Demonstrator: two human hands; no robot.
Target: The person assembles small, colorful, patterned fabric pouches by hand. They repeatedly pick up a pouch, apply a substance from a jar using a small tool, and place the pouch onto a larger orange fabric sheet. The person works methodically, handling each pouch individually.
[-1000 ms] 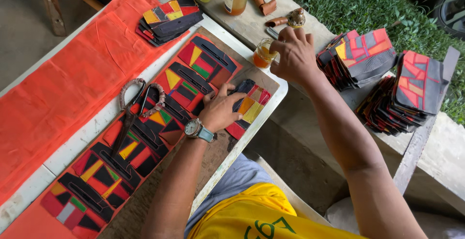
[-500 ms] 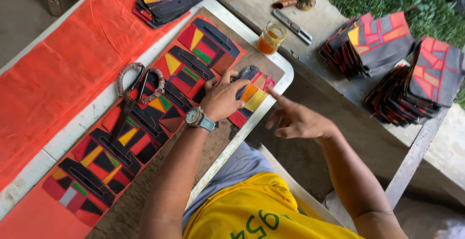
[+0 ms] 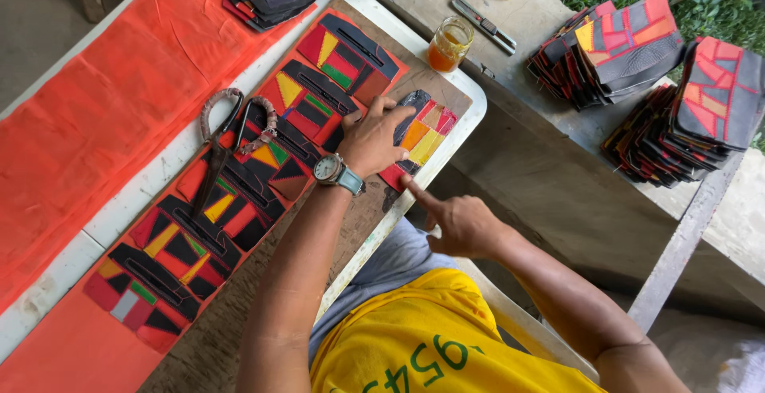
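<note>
Head view: left hand (image 3: 373,139) presses flat, fingers spread, on the patchwork piece (image 3: 420,134) at the worktop's right edge; right hand (image 3: 456,222), forefinger out, touches its near corner, gripping nothing.

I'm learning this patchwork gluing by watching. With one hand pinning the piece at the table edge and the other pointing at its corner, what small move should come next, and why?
Probably press the right hand forefinger onto the near red corner of the patchwork piece. The left hand already holds that piece flat, and the fingertip sits just beside the corner at the table edge.
</note>
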